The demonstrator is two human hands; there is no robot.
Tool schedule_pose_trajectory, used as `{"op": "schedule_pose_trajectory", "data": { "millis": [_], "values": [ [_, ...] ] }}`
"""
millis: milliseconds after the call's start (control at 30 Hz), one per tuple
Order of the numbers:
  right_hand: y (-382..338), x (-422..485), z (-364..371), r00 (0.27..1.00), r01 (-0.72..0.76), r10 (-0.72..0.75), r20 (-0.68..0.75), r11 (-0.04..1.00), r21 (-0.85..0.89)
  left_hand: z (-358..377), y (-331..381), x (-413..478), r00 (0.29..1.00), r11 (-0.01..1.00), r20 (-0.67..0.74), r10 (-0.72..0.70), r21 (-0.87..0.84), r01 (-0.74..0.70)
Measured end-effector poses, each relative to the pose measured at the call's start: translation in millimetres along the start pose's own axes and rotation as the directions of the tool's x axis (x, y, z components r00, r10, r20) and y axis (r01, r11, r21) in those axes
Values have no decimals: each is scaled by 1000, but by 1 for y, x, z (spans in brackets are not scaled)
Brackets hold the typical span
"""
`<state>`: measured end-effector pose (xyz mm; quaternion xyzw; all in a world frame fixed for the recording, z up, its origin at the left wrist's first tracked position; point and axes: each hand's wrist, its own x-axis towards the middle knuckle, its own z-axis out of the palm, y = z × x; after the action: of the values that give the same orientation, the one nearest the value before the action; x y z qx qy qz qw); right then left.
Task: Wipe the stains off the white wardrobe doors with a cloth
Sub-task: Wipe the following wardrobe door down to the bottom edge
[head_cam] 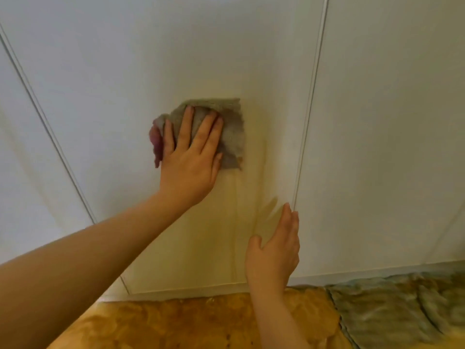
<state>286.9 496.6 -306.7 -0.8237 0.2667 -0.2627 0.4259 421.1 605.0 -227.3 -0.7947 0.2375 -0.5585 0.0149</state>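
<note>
A grey cloth (pixel 230 129) with a purple edge lies flat against the middle white wardrobe door (pixel 151 59). My left hand (pixel 192 157) presses on the cloth with straight, spread fingers. My right hand (pixel 274 250) is lower and to the right, fingers straight, its fingertips touching the door near the seam between the middle door and the right door (pixel 390 122). Faint vertical streaks run down the door below the cloth. I see no clear dark stain.
A left door (pixel 22 152) shows past a diagonal seam. Below the doors lies a yellow-brown patterned blanket (pixel 196 323), with a grey-green quilted cover (pixel 397 308) at the lower right.
</note>
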Motion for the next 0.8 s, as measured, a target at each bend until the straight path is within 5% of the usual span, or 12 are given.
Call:
{"op": "schedule_pose_trajectory", "data": {
  "millis": [100, 200, 433, 567, 633, 800],
  "values": [
    [-1, 0, -6, 999, -36, 36, 6, 999, 26, 14, 14, -47, 974, 976, 85, 208, -78, -202],
    [-5, 0, -12, 999, -34, 34, -2, 998, 55, 15, 3, -128, 832, 872, 270, 484, -68, -485],
    [-3, 9, -10, 996, -64, 70, -48, 990, 122, 5, 12, -18, 968, 973, 100, 230, -37, -228],
    [-3, 7, -16, 997, -62, 67, -47, 993, 101, 16, -12, -88, 754, 780, 209, 623, -84, -621],
    [-2, 8, -17, 998, -36, 42, -56, 995, 95, 14, -23, -85, 702, 727, 204, 683, -88, -681],
    [0, 6, -14, 998, -49, 52, -31, 995, 82, -2, -11, 19, 921, 919, 49, 387, 62, -389]
  ]
}}
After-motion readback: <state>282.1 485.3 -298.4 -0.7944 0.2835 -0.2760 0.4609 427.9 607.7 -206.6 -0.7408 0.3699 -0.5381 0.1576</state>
